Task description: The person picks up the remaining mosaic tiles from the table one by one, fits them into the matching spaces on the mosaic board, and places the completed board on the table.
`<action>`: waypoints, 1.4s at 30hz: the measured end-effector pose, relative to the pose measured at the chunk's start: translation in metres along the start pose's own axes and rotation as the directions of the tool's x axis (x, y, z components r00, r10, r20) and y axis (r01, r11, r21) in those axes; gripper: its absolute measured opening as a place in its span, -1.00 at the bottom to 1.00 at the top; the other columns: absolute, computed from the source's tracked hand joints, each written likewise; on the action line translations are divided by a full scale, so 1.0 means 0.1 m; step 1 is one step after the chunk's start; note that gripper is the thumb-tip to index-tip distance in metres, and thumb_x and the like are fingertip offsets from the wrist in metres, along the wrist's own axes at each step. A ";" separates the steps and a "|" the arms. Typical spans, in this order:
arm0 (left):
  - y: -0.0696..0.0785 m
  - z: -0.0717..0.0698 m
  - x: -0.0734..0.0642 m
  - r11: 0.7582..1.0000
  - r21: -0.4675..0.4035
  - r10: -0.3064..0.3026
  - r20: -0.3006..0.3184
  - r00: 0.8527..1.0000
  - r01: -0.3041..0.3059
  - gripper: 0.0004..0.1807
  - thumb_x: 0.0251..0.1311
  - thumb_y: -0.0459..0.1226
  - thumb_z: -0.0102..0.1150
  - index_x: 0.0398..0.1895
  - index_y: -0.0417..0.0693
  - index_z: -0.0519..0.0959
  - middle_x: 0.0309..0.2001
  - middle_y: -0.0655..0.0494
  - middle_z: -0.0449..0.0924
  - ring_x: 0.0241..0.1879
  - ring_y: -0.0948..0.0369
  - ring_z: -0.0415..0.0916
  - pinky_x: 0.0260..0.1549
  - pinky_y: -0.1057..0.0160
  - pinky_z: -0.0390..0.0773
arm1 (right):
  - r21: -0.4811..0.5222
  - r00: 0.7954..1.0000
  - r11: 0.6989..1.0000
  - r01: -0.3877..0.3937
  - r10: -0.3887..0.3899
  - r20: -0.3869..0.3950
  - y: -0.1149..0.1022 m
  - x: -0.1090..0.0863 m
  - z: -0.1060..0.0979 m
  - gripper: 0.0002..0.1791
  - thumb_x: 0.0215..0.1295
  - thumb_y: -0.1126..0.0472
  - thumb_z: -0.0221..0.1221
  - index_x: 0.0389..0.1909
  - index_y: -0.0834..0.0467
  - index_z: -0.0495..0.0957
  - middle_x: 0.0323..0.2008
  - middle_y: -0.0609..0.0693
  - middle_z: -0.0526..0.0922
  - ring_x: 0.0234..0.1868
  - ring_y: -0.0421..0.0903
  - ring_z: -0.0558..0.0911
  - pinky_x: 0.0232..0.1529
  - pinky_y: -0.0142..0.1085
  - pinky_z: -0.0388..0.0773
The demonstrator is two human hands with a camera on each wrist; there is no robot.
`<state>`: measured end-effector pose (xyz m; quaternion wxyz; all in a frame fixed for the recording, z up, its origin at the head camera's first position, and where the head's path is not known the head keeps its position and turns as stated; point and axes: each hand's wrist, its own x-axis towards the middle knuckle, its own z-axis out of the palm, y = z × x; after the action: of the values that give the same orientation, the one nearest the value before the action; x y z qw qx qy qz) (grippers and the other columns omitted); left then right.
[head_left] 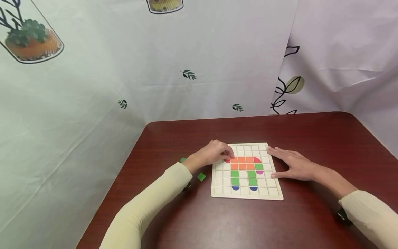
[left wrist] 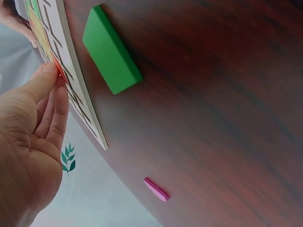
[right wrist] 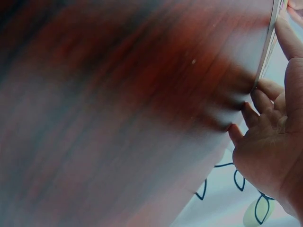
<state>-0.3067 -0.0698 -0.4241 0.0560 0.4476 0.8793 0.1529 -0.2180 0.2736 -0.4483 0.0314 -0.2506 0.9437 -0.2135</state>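
Observation:
A cream grid board (head_left: 223, 190) lies on the table, with orange square tiles (head_left: 242, 163), green square tiles (head_left: 252, 182), blue half-round tiles (head_left: 235, 188), a magenta half-round tile (head_left: 259, 172) and a red rounded tile (head_left: 257, 160) set in its cells. My left hand (head_left: 214, 152) reaches over the board's left side. Between its thumb and fingertips it pinches another red rounded tile (left wrist: 58, 67), right at the orange block's upper left corner; the fingers hide part of this tile. Spread along the board's right edge, my right hand (head_left: 296, 165) touches it with thumb and fingertips.
Left of the board a loose green square tile (head_left: 201, 176) lies on the dark red table (head_left: 245, 221). A green piece (head_left: 183, 159) shows partly behind the left forearm. The left wrist view also shows a magenta piece (left wrist: 156, 189). A patterned white cloth (head_left: 211, 93) hangs behind the table.

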 end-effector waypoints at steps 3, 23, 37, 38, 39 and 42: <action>0.01 0.00 0.00 1.000 -0.010 -0.003 -0.018 1.000 0.002 -0.93 0.42 -0.23 0.39 -0.12 0.11 0.79 -0.19 0.36 0.76 -0.25 0.49 0.59 -0.11 0.44 0.54 | 0.002 1.000 1.000 0.001 -0.001 -0.001 0.00 0.00 0.01 0.21 0.14 -0.45 0.42 0.61 0.22 0.26 0.59 0.24 0.28 0.58 0.38 0.18 0.38 0.38 0.17; 0.07 -0.39 -0.07 0.988 -0.116 0.072 -0.249 0.966 -0.103 -0.80 0.33 -0.31 0.47 0.00 -0.01 0.82 -0.11 0.24 0.81 -0.14 0.44 0.69 -0.10 0.46 0.61 | 0.000 1.000 1.000 0.012 -0.012 -0.004 0.00 0.00 0.00 0.20 0.15 -0.45 0.42 0.61 0.23 0.27 0.59 0.24 0.28 0.58 0.39 0.19 0.37 0.38 0.17; 0.02 -0.54 -0.31 0.988 -0.142 0.026 -0.262 0.965 -0.065 -0.56 0.26 -0.24 0.55 0.21 -0.01 0.73 0.10 0.21 0.77 0.12 0.30 0.68 0.15 0.22 0.62 | -0.002 1.000 1.000 0.005 -0.005 -0.003 0.01 0.00 0.00 0.21 0.14 -0.46 0.42 0.61 0.23 0.27 0.58 0.25 0.28 0.58 0.38 0.19 0.38 0.39 0.17; 0.01 -0.54 -0.34 0.988 -0.140 0.021 -0.263 0.964 -0.060 -0.53 0.25 -0.22 0.56 0.23 0.00 0.72 0.12 0.21 0.76 0.14 0.30 0.66 0.17 0.18 0.62 | -0.003 1.000 1.000 0.005 -0.005 -0.003 0.01 0.00 0.00 0.21 0.14 -0.46 0.41 0.61 0.23 0.27 0.58 0.25 0.28 0.58 0.38 0.19 0.38 0.39 0.17; 0.00 -0.54 -0.37 0.989 -0.138 0.016 -0.263 0.965 -0.054 -0.50 0.24 -0.21 0.57 0.25 0.01 0.71 0.14 0.21 0.75 0.17 0.30 0.65 0.19 0.16 0.61 | -0.003 1.000 1.000 0.005 -0.005 -0.003 0.01 0.00 0.00 0.21 0.14 -0.46 0.42 0.61 0.23 0.27 0.58 0.25 0.28 0.58 0.39 0.19 0.38 0.39 0.17; -0.02 -0.54 -0.45 0.990 -0.137 -0.003 -0.255 0.967 -0.034 -0.42 0.21 -0.17 0.60 0.30 0.02 0.67 0.18 0.22 0.73 0.23 0.31 0.61 0.24 0.15 0.57 | 0.000 1.000 1.000 0.003 -0.003 -0.002 0.00 0.00 0.00 0.21 0.14 -0.45 0.42 0.61 0.23 0.27 0.59 0.25 0.28 0.58 0.38 0.19 0.38 0.39 0.17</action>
<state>-0.2942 -0.1190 -0.3749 -0.0273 0.4261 0.8626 0.2712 -0.2182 0.2739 -0.4485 0.0302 -0.2518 0.9433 -0.2140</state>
